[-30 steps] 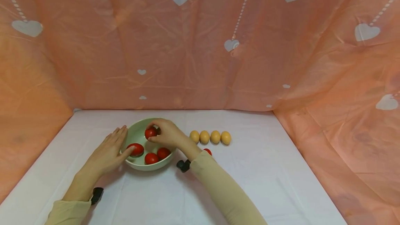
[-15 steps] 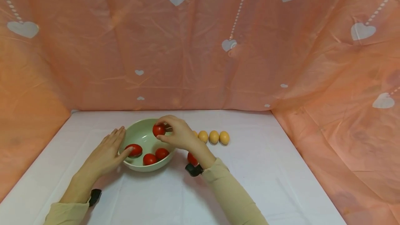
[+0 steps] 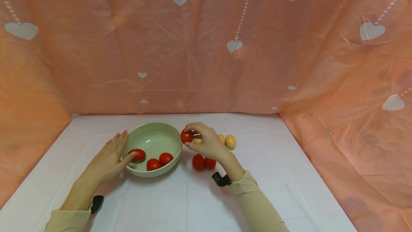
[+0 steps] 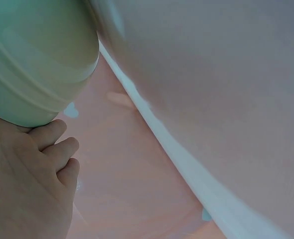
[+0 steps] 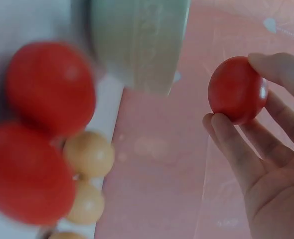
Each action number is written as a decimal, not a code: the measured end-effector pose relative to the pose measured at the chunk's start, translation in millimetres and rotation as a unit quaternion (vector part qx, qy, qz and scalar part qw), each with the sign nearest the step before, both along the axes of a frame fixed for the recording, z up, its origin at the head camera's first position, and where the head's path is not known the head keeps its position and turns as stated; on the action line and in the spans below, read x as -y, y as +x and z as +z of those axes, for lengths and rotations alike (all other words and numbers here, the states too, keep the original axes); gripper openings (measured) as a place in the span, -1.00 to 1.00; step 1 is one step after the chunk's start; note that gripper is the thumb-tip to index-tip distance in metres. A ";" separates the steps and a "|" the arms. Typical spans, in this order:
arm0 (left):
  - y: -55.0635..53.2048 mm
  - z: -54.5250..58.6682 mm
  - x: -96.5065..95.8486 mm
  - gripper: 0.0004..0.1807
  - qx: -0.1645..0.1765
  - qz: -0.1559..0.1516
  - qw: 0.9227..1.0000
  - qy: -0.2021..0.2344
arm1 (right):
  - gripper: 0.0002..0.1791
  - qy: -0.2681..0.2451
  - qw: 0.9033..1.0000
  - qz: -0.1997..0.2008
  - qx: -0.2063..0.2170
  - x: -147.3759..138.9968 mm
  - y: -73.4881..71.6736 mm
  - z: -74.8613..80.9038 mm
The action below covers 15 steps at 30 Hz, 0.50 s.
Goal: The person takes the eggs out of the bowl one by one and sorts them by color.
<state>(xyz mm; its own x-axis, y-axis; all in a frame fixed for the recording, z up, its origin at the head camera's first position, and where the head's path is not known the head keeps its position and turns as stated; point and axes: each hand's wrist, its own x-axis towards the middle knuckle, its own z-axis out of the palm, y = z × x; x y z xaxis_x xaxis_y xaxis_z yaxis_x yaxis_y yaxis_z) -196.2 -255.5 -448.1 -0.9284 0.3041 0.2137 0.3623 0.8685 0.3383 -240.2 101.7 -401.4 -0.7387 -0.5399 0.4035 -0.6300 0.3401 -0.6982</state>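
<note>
A round, pale green bowl point(image 3: 157, 135) stands upright on the surface point(image 3: 161, 203), the left hand point(image 3: 109, 156) against its rim at 9 o'clock, and holds three glossy red eggs-shaped pieces: one on its side point(image 3: 140, 157) at 8 o'clock, partly hidden by the thumb, a second point(image 3: 153, 164) at 6 o'clock and a third point(image 3: 166, 158) near 5 o'clock, just beside the second. A smooth red oval point(image 5: 236, 90), pinched between the thumb and fingers of the right hand point(image 3: 208, 142), is raised just beyond the rim between 2 and 3 o'clock. Two more red ovals point(image 3: 198, 162) lie side by side outside the bowl, toward 4 o'clock.
</note>
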 end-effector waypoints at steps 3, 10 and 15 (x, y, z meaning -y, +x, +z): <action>-0.4 0.0 0.9 -0.04 -0.002 0.001 1.000 -0.001 | -0.56 0.005 1.000 -0.008 0.011 -15.2 -0.6 -4.1; 0.0 -1.2 1.1 -0.04 -0.007 -0.001 1.000 -0.001 | -0.52 0.013 1.000 -0.009 0.003 -49.3 -1.5 -17.2; 0.3 -0.1 0.6 -0.04 -0.009 -0.002 1.000 0.001 | -0.54 0.025 0.999 -0.014 0.017 -70.2 -1.8 -24.7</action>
<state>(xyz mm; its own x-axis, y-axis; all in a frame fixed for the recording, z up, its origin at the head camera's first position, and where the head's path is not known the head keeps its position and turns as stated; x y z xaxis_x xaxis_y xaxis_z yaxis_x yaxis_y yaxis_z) -196.0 -256.1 -448.2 -0.9227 0.3082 0.2317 0.3728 0.8663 0.3325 -242.1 171.9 -426.1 -0.7673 -0.5369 0.3506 -0.5951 0.3926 -0.7012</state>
